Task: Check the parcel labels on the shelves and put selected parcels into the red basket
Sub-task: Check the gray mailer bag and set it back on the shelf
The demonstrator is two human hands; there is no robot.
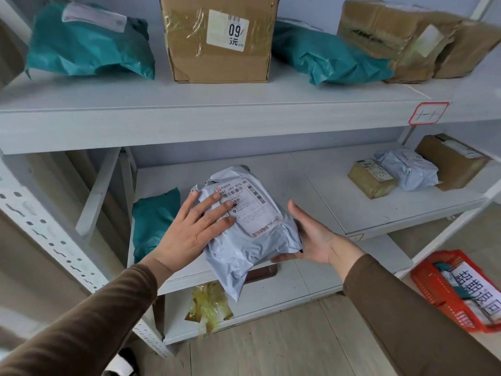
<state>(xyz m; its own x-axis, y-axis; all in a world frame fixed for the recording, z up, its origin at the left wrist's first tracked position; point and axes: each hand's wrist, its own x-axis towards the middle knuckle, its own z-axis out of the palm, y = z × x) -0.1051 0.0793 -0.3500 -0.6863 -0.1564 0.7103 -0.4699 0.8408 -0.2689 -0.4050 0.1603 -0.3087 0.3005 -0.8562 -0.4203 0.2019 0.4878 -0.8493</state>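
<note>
A grey plastic mailer parcel (252,240) with a white barcode label (249,207) facing up is held at the front edge of the middle shelf (339,191). My left hand (189,229) lies flat on its left side with the fingers spread over the label. My right hand (311,237) cups the parcel from below and from the right, palm up. The red basket (433,289) stands on the floor at the lower right, with parcels and a white sign in it.
A teal bag (154,218) lies left of the held parcel. A small box (371,180), a grey mailer (409,169) and a cardboard box (452,161) sit at the right. The top shelf (189,104) carries teal bags and cardboard boxes. A yellow-taped packet (208,308) lies on the bottom shelf.
</note>
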